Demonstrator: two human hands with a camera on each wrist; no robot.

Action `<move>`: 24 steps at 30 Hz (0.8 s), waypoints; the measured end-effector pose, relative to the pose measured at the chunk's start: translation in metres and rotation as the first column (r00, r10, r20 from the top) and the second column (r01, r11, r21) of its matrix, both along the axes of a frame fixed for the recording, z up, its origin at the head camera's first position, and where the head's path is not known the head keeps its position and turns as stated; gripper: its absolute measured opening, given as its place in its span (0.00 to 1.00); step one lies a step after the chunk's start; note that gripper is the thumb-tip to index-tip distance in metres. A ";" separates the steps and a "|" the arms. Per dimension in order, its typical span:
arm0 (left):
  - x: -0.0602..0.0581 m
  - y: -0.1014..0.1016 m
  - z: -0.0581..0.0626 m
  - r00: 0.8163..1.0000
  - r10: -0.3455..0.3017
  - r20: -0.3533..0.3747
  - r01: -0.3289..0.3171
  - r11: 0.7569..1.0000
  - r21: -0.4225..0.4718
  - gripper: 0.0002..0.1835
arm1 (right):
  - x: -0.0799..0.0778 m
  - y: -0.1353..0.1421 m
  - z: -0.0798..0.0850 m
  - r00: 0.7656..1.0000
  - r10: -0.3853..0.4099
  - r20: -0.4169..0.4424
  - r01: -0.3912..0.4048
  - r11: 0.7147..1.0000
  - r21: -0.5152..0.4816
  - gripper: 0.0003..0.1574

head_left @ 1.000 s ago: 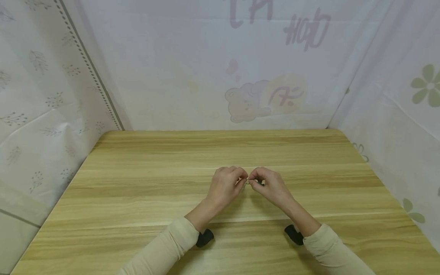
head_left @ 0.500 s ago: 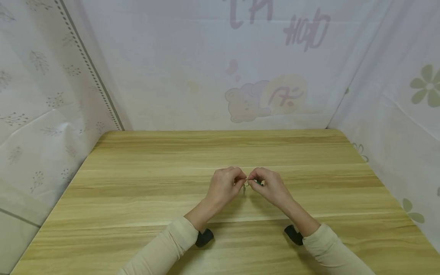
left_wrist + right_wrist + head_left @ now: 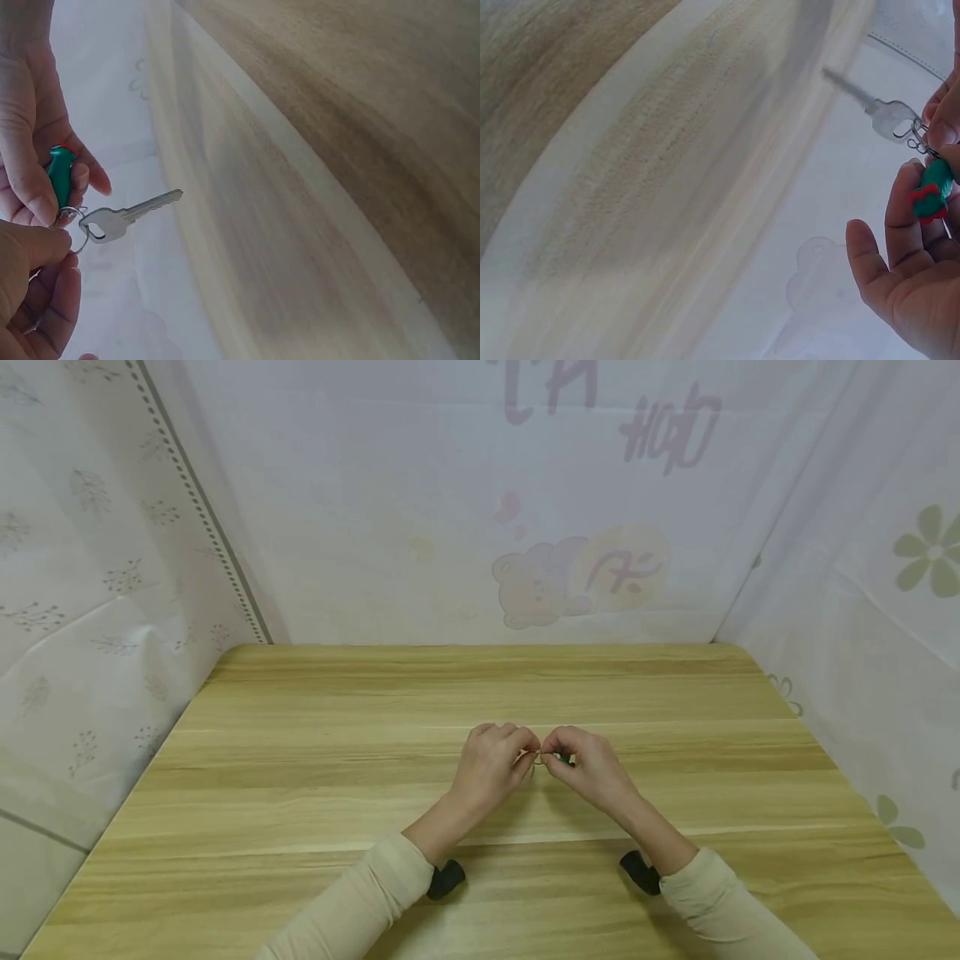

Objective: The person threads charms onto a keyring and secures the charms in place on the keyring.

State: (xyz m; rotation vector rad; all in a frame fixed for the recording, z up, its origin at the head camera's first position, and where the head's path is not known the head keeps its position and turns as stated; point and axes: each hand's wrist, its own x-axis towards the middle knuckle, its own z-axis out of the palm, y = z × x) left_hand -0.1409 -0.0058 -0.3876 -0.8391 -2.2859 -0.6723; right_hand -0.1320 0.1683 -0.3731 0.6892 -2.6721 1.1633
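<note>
Both hands meet over the middle of the table. My left hand (image 3: 491, 766) pinches a thin metal key ring (image 3: 88, 236) between thumb and forefinger. A silver key (image 3: 112, 223) hangs on that ring, its blade sticking out away from the fingers. My right hand (image 3: 596, 770) holds a small green and red charm (image 3: 931, 187), gripping its metal link end close to the ring. In the right wrist view the charm's red-edged end shows, with the lower fingers spread loosely beneath it. Fingertips hide part of the ring and the link in both wrist views.
A wood-grain table (image 3: 337, 718) lies under the hands. White printed curtains (image 3: 375, 527) stand behind it and along both sides. Black wrist straps (image 3: 447, 880) show below each forearm near the cuffs.
Both hands stay in nearly the same place, fingertips shifting slightly. The key hung lower under the fingers half a second ago and shows less in the head view now.
</note>
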 end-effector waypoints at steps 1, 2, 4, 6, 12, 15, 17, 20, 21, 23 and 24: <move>0.000 0.000 0.000 1.000 0.001 -0.020 -0.001 1.000 0.000 0.07 | 0.000 0.000 0.000 1.000 -0.001 0.004 0.001 1.000 0.002 0.07; 0.000 0.000 0.000 0.999 0.004 -0.033 -0.004 1.000 -0.003 0.07 | 0.000 0.000 0.000 1.000 -0.001 0.006 0.001 1.000 0.006 0.08; 0.000 0.000 0.000 0.999 0.004 -0.037 -0.004 1.000 -0.001 0.07 | 0.000 0.000 0.000 1.000 -0.004 0.008 0.004 1.000 0.009 0.08; 0.000 0.000 0.000 1.000 -0.001 -0.024 0.001 1.000 0.011 0.07 | 0.000 0.000 0.000 1.000 -0.007 0.004 0.007 1.000 0.012 0.07; 0.001 0.000 0.001 0.994 -0.045 0.096 0.037 0.996 0.084 0.06 | 0.001 0.001 -0.002 1.000 -0.011 0.002 0.011 1.000 0.000 0.05; 0.001 -0.001 0.003 0.983 -0.053 0.177 0.034 0.993 0.110 0.05 | 0.001 0.002 -0.003 1.000 -0.015 0.013 0.015 1.000 0.000 0.04; 0.002 -0.001 0.003 0.975 -0.052 0.217 0.027 0.993 0.117 0.05 | 0.001 0.002 -0.004 1.000 -0.017 0.020 0.017 1.000 0.000 0.04; 0.002 -0.001 0.003 0.973 -0.047 0.226 0.025 0.995 0.099 0.05 | 0.001 0.003 -0.005 1.000 -0.019 0.019 0.019 1.000 0.003 0.05; 0.002 0.000 0.002 0.976 -0.045 0.211 0.027 0.996 0.088 0.05 | 0.001 0.003 -0.005 1.000 -0.018 0.018 0.018 1.000 0.005 0.05; 0.002 0.000 0.001 0.985 -0.040 0.165 0.030 0.998 0.061 0.05 | 0.001 0.003 -0.004 1.000 -0.017 0.012 0.017 1.000 0.014 0.06; 0.002 0.000 0.001 0.990 -0.039 0.137 0.033 0.998 0.048 0.06 | 0.001 0.002 -0.004 1.000 -0.016 0.008 0.016 1.000 0.022 0.07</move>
